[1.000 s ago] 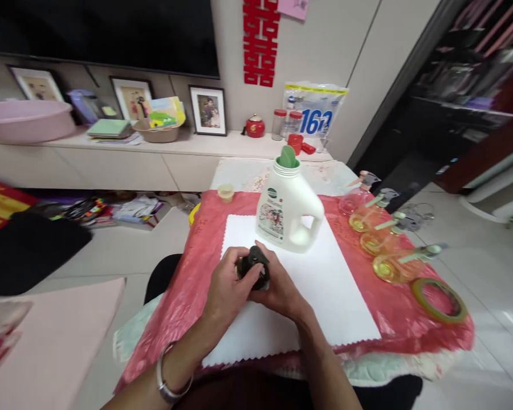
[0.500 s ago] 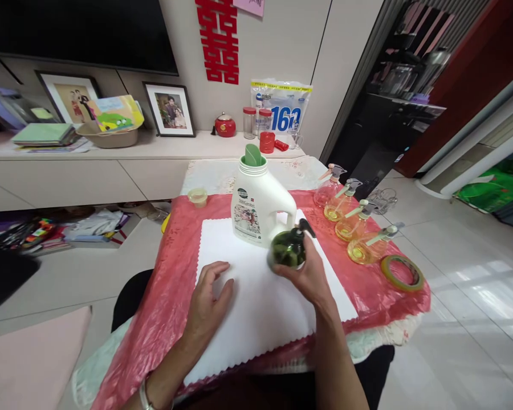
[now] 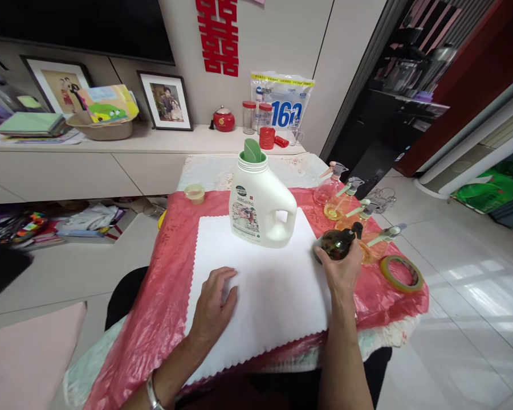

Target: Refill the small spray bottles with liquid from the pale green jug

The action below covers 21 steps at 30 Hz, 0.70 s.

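Observation:
My right hand (image 3: 345, 266) grips a dark green pump bottle (image 3: 333, 245) with a black top, tilted, at the right edge of a white scallop-edged mat (image 3: 260, 290). My left hand (image 3: 217, 302) rests over the mat's left part, fingers apart and holding nothing. Behind both hands a large white detergent jug (image 3: 260, 199) stands upright on the mat, a green piece (image 3: 252, 150) sticking up from its mouth. Clear spray bottles (image 3: 334, 208) with yellow liquid stand in a row on the right, partly hidden by the green bottle and my right hand.
Pink plastic film (image 3: 154, 285) covers the table. A roll of tape (image 3: 400, 273) lies at its right edge, and a small tub (image 3: 195, 193) sits at the back left. Behind stands a long cabinet (image 3: 154, 142) with picture frames, jars and a plastic bag (image 3: 282, 102).
My right hand has carried the green bottle rightwards, from beside the jug's handle to the mat's right edge near the spray bottles. My left hand has hardly moved.

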### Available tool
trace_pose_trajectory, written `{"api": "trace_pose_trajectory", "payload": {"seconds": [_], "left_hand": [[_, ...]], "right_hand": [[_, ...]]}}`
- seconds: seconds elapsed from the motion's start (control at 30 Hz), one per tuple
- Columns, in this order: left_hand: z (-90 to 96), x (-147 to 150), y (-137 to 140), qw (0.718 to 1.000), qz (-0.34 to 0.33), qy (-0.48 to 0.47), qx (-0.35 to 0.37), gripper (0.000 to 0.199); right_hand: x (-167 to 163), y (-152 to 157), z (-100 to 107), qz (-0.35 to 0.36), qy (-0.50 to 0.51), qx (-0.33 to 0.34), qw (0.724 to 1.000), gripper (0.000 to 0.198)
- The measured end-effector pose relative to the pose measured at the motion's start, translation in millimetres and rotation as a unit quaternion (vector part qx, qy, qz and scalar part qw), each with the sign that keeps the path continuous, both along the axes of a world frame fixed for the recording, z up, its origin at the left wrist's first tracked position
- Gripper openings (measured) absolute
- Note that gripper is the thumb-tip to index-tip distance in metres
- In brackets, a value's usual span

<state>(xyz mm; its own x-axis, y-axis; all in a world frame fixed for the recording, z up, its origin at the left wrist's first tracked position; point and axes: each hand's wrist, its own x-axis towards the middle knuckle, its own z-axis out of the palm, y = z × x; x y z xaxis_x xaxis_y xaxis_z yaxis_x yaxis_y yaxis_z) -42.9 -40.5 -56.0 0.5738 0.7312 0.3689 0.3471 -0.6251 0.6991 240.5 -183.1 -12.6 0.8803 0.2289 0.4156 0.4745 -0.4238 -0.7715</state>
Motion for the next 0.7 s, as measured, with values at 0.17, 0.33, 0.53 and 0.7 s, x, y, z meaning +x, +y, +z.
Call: {"api": "trace_pose_trajectory", "payload": {"seconds": [0.17, 0.33, 0.53, 0.7], "left_hand": [[3.8, 1, -2, 1.000, 0.001, 0.008, -0.005, 0.026], [8.3, 3, -3, 1.000, 0.007, 0.014, -0.009, 0.026], [9.3, 2, -3, 1.000, -0.001, 0.023, 0.000, 0.026], [6.9, 0, -1, 0.999, -0.008, 0.035, -0.007, 0.026]], "right_hand": [[16, -10, -4, 0.041, 0.023, -0.009, 0.999, 0.108], [23, -25, -3, 0.104, 0.057, -0.015, 0.993, 0.107], [21, -23, -8, 0.054, 0.054, -0.027, 0.997, 0.117], [20, -13, -17, -0.023, 0.022, -0.049, 0.998, 0.120]]}}
